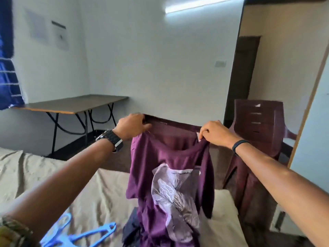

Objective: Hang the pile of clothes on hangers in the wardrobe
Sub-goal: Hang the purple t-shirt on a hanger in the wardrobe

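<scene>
A purple T-shirt [170, 175] with a pale print on its front hangs in the air over the bed, held up by its shoulders. My left hand [132, 125] grips the shirt's left shoulder. My right hand [212, 131] pinches the right shoulder beside the neck tag. The shirt's lower end reaches down onto a dark garment [131, 229] lying on the bed. Blue plastic hangers [78, 234] lie on the sheet at the lower left, partly hidden by my left forearm.
The bed with a beige sheet [44, 172] fills the foreground. Its dark headboard [178, 125] stands behind the shirt. Stacked maroon plastic chairs [258, 125] are at the right beside a doorway. A folding table [71, 104] stands against the left wall.
</scene>
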The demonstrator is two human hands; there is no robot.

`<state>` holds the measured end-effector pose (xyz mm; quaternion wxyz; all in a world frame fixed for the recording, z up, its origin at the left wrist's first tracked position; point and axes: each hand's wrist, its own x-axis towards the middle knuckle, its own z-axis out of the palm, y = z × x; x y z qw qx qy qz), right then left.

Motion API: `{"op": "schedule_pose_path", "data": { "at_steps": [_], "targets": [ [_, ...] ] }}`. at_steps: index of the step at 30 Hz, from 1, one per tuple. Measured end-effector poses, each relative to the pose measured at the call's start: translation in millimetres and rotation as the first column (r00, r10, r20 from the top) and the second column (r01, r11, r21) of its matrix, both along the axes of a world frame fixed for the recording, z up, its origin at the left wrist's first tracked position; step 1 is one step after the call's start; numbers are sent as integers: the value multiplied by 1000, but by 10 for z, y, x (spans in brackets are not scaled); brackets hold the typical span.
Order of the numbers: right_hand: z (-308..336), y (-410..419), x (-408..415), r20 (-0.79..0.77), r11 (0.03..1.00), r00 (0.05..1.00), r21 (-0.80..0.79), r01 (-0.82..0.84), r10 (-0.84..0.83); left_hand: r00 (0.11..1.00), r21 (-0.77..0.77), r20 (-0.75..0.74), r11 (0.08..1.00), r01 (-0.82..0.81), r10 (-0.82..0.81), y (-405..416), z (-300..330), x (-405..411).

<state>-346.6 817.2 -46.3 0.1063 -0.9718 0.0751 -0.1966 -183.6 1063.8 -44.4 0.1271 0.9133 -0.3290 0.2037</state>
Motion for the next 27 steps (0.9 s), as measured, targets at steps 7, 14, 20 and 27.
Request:
{"op": "schedule_pose_path", "data": {
  "at_steps": [7, 14, 20, 27],
  "targets": [
    [1087, -47, -323, 187, 983, 976, -124, 136, -111, 949, 40, 303, 997, 73, -82, -125, 1174, -79],
    [2050, -136, -740, 44, 972, 985, -163, 171, -166, 916, -105, 290, 942, 318, -277, -170, 2233, -432],
    [2448, -203, -1150, 257, 975, 964, -193, 113, -61, 906, -235, 206, 880, 414, -371, -99, 2775, -714],
    [2595, -276, -1272, 593, 867, 801, 355, -349, 80, 716, -555, -51, 616, 559, -696, -67, 2985, -1026]
  ]
}}
